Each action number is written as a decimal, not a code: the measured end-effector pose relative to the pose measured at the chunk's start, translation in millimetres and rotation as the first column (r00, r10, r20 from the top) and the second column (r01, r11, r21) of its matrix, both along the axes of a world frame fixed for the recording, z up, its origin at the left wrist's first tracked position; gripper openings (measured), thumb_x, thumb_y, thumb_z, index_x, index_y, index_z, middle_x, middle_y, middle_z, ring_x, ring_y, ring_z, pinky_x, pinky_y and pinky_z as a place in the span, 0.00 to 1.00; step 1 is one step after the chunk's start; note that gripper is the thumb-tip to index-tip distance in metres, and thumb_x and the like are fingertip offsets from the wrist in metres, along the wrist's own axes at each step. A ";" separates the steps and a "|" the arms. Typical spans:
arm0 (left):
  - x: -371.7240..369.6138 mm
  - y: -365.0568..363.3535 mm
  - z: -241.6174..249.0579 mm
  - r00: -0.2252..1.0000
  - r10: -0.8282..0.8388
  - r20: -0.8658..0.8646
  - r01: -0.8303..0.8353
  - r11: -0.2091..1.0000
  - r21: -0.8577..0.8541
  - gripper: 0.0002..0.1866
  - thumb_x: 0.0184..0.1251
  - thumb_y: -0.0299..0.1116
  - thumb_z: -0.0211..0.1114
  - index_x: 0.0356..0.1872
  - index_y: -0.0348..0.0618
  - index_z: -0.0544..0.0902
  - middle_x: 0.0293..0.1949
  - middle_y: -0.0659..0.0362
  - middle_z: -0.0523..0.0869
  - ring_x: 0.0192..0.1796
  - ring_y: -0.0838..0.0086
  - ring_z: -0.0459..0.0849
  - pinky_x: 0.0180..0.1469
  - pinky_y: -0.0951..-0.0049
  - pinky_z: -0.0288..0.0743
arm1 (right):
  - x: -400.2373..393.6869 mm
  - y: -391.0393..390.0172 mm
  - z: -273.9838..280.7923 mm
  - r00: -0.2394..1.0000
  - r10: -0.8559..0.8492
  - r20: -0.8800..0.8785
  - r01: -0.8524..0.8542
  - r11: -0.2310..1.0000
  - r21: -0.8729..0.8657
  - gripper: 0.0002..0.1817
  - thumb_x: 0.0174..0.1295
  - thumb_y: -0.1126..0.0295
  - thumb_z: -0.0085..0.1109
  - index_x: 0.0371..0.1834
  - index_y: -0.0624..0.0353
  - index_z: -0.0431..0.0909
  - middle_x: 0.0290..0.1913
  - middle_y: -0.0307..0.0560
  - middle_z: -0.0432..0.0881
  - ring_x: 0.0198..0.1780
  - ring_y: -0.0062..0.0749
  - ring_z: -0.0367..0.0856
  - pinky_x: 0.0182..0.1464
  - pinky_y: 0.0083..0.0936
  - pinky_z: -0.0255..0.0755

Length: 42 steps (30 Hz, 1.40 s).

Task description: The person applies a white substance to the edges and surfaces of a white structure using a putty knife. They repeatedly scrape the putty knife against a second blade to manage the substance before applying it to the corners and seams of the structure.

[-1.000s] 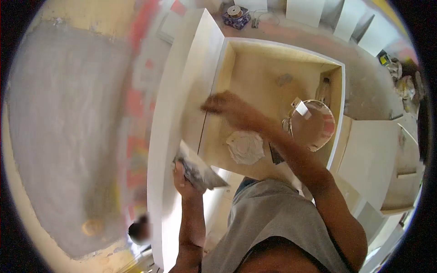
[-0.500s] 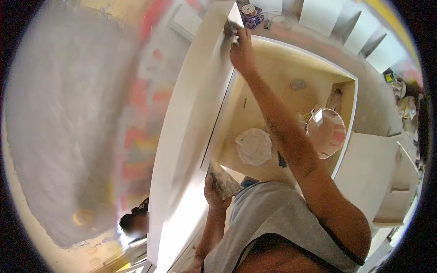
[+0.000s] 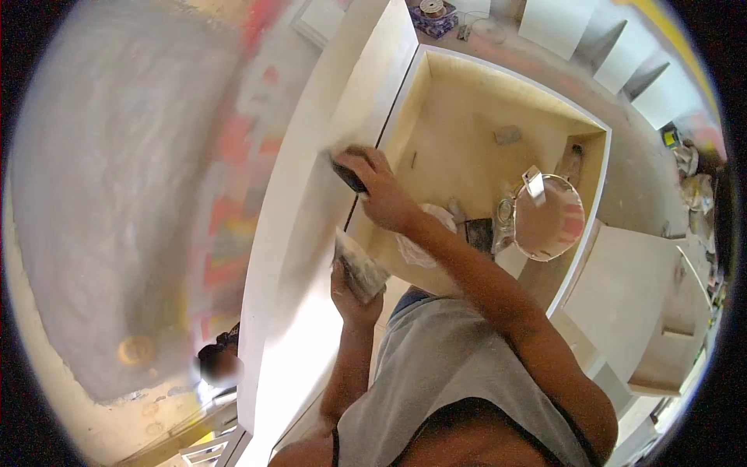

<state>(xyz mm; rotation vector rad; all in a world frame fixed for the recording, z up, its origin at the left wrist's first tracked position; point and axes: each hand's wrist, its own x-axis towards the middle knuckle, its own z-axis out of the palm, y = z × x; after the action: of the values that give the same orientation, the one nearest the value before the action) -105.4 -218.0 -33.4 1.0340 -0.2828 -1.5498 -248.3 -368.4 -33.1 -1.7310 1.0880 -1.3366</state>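
The bare, slender right arm (image 3: pixel 486 280) is stretched diagonally across the torso's front, with the bare right hand (image 3: pixel 379 185) held palm down, its fingers bent. The bare left hand (image 3: pixel 356 300) is raised nearer the body, its fingers curled in a grip.

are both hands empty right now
No, the right hand holds a dark tool at the white panel, and the left hand holds a smeared flat piece.
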 end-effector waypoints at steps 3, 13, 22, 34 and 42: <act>-15.9 -22.5 21.6 0.966 0.041 -0.255 -0.037 0.999 0.018 0.16 0.73 0.46 0.50 0.52 0.49 0.75 0.42 0.60 0.83 0.37 0.70 0.85 0.27 0.73 0.80 | -39.4 28.9 20.8 0.973 0.230 0.020 -0.230 0.973 -0.004 0.36 0.48 0.88 0.57 0.65 0.55 0.68 0.62 0.54 0.69 0.63 0.53 0.68 0.68 0.42 0.60; -5.0 -33.6 74.0 0.993 0.068 0.094 -0.042 0.965 -0.261 0.15 0.73 0.47 0.53 0.43 0.45 0.76 0.28 0.58 0.79 0.28 0.70 0.80 0.29 0.68 0.77 | -100.6 -20.0 31.7 0.777 -0.012 -0.630 -0.206 0.940 -0.271 0.32 0.57 0.76 0.49 0.70 0.49 0.65 0.63 0.53 0.72 0.66 0.50 0.66 0.67 0.47 0.59; 4.3 -2.8 69.0 0.994 0.111 0.025 -0.107 0.985 -0.135 0.13 0.72 0.44 0.55 0.46 0.46 0.77 0.28 0.60 0.80 0.26 0.72 0.79 0.27 0.70 0.76 | -123.8 -176.0 115.1 0.325 -0.388 -0.863 0.067 0.919 -0.388 0.22 0.54 0.79 0.48 0.53 0.53 0.77 0.48 0.51 0.76 0.51 0.46 0.77 0.54 0.42 0.73; -3.6 -16.4 67.2 0.930 0.105 -0.351 -0.154 0.981 -0.115 0.14 0.72 0.43 0.54 0.46 0.45 0.77 0.39 0.56 0.82 0.41 0.69 0.84 0.41 0.64 0.81 | -65.2 30.9 142.8 0.967 0.160 -0.200 -0.202 0.956 -0.213 0.25 0.51 0.79 0.55 0.56 0.55 0.77 0.56 0.51 0.78 0.59 0.48 0.75 0.63 0.39 0.67; -24.3 -33.5 91.8 0.995 0.051 0.088 -0.041 0.993 -0.111 0.23 0.71 0.47 0.55 0.54 0.36 0.72 0.42 0.54 0.82 0.41 0.66 0.85 0.42 0.63 0.82 | -69.3 47.7 19.6 0.965 0.142 -0.222 -0.174 0.975 -0.134 0.27 0.57 0.83 0.52 0.63 0.62 0.69 0.63 0.54 0.69 0.64 0.47 0.68 0.69 0.37 0.57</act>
<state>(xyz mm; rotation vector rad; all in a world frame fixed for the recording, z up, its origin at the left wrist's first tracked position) -129.7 -251.5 58.4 1.0197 -0.4001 -1.4322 -317.6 -320.7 -13.5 -2.0664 0.9560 -1.1825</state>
